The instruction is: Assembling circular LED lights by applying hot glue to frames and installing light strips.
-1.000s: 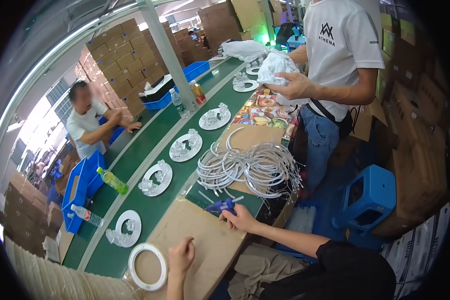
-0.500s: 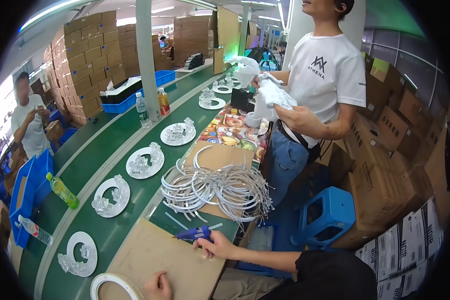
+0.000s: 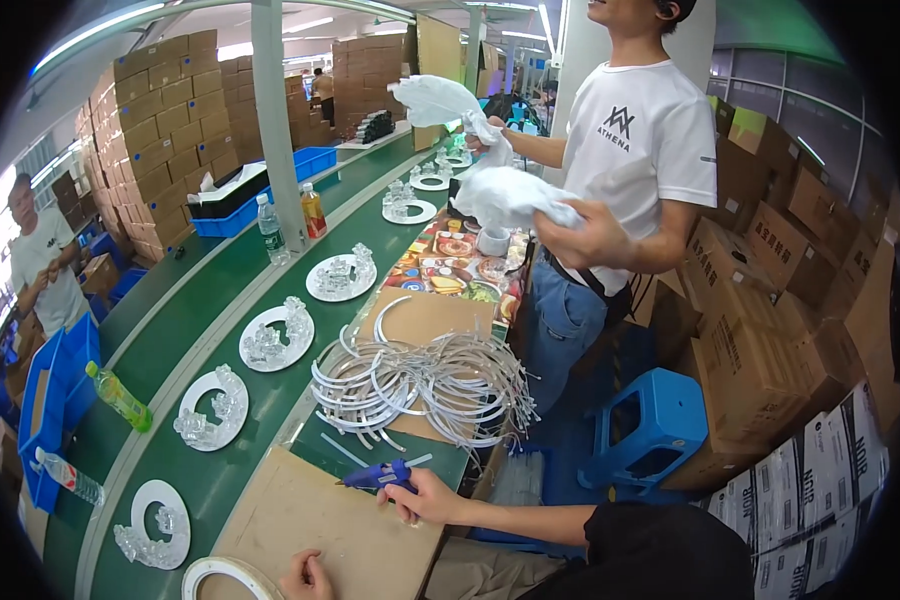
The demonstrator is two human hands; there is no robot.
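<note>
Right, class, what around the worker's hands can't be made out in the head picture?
All in the head view:
White ring: lower part cut off by the bottom edge.
Left hand: palm hidden by curled fingers; forearm cut off below.
Blue glue gun: handle mostly covered by the right hand.
Pale strips: overlapping one another, too tangled to count.

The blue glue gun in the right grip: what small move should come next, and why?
Perhaps steady the white ring with the left grip: that grip is close beside it, seemingly empty, while the right grip holds the blue glue gun.
</note>
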